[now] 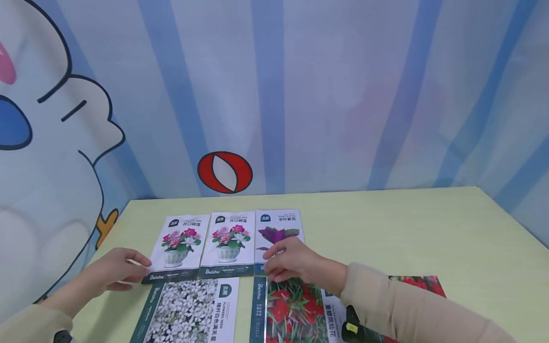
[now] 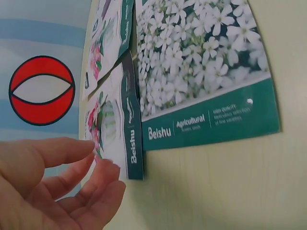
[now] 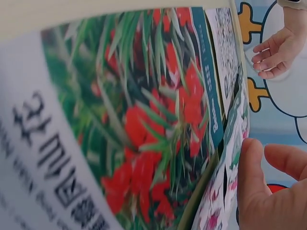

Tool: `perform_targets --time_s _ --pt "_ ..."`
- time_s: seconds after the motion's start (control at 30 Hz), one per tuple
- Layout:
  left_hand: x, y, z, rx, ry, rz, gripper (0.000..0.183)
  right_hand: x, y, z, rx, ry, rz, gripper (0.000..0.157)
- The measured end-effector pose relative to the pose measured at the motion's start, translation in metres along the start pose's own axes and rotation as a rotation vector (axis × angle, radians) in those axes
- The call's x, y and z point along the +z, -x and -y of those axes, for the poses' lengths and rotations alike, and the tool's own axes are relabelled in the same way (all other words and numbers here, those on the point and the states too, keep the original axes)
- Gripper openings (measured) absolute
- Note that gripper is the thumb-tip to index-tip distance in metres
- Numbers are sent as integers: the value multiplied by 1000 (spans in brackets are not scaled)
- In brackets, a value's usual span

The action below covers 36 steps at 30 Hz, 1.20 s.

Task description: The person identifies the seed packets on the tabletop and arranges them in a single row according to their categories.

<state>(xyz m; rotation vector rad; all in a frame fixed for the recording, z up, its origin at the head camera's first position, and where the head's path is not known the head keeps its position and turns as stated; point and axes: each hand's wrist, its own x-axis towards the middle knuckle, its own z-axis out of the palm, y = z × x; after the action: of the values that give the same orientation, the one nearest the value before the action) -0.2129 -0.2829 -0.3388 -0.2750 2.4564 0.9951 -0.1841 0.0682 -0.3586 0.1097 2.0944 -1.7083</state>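
Observation:
Three small seed packets lie side by side in the head view: two with a potted pink flower picture, the left packet (image 1: 176, 250) and the middle packet (image 1: 227, 250), then one with a purple leaf, the purple-leaf packet (image 1: 280, 220). My left hand (image 1: 113, 272) is at the left packet's lower left edge; its fingers are loosely bent with nothing between them. Over the lower part of the purple-leaf packet is my right hand (image 1: 293, 261), fingers relaxed, partly covering it. Whether its fingertips touch the packet I cannot tell.
Nearer me lie two larger packets, one with white flowers (image 1: 186, 309) and one with red flowers (image 1: 296, 312). Another red-flower packet (image 1: 422, 284) is mostly hidden under the right sleeve (image 1: 411, 309). The pale table (image 1: 386, 228) meets a striped backdrop (image 1: 326, 95).

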Motion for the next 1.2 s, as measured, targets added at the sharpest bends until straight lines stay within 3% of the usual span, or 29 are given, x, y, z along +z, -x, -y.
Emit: perform_targets --time_s 0.23,0.5,0.87,1.2 --pt "-2 9 15 -41 2 70 19 12 -1 -2 41 -70 61 24" --pt "5 11 25 -99 -13 27 23 24 1 -5 124 -164 96 22" --pt "8 5 37 -141 -16 10 19 40 4 -8 130 -198 128 27" --pt "13 7 38 -130 -14 32 25 45 7 -9 152 -236 89 29"
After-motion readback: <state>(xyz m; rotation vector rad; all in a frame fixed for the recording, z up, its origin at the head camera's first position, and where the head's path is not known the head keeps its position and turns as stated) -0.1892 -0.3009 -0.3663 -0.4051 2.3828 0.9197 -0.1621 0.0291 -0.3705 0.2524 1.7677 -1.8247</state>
